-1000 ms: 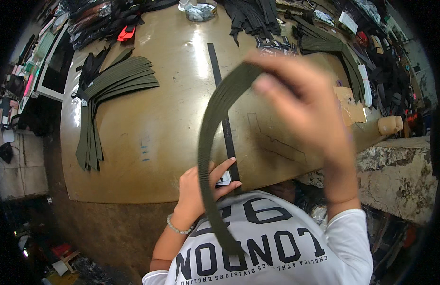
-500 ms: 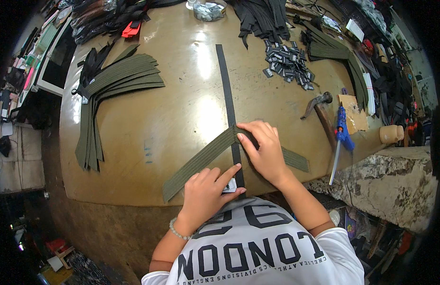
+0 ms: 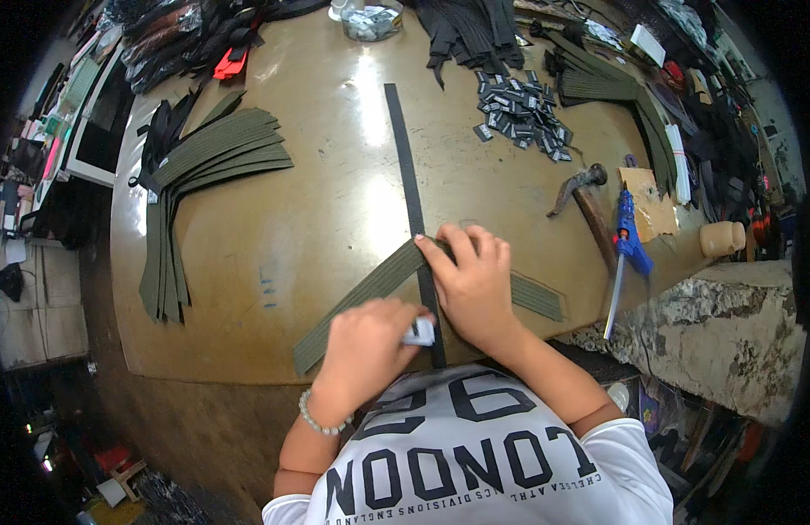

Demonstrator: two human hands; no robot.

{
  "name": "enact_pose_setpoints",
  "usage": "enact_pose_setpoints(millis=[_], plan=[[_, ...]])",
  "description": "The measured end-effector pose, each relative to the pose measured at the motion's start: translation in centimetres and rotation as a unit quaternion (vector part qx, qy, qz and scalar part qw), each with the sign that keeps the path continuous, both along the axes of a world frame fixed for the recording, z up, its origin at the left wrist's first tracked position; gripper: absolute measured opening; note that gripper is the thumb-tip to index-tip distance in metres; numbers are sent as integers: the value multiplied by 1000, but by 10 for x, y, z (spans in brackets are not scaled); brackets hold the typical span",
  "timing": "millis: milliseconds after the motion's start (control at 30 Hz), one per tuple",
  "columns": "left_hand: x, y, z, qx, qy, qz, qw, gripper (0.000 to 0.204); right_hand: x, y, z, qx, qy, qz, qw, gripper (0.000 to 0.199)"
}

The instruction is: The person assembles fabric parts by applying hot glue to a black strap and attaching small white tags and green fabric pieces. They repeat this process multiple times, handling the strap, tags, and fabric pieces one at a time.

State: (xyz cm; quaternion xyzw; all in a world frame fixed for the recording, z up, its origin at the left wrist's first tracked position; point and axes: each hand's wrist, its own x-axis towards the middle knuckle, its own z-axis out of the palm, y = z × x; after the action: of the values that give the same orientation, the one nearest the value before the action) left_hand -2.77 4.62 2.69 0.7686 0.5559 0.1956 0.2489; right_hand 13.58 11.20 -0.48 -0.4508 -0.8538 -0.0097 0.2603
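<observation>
The green strap (image 3: 361,300) lies bent across the near half of the black strip (image 3: 406,171) on the desk (image 3: 247,332), one leg to each side. The right hand (image 3: 470,293) has its grip drawn in on the strap, thumb at the bend over the strip, fingers on the right-hand leg. The left hand (image 3: 370,346), slightly blurred, has a narrow grip holding white tags (image 3: 420,332) beside the strip's near end. To hold the bend well, it seems best to press it flat, centre its corner on the strip and keep the tags clear of the strap.
</observation>
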Motion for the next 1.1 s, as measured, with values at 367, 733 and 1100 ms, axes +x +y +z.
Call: enact_pose_setpoints(millis=[367, 733, 1100], plan=[[2, 21, -17, 55, 1, 137, 989, 44, 202, 12, 79, -178, -224, -385, 877, 57], [0, 20, -21, 59, -24, 154, 986, 44, 280, 35, 23, -208, 312, -388, 842, 37], [-2, 20, -29, 93, -21, 139, 986, 48, 96, 32, 91, -265, 173, 22, 948, 45]])
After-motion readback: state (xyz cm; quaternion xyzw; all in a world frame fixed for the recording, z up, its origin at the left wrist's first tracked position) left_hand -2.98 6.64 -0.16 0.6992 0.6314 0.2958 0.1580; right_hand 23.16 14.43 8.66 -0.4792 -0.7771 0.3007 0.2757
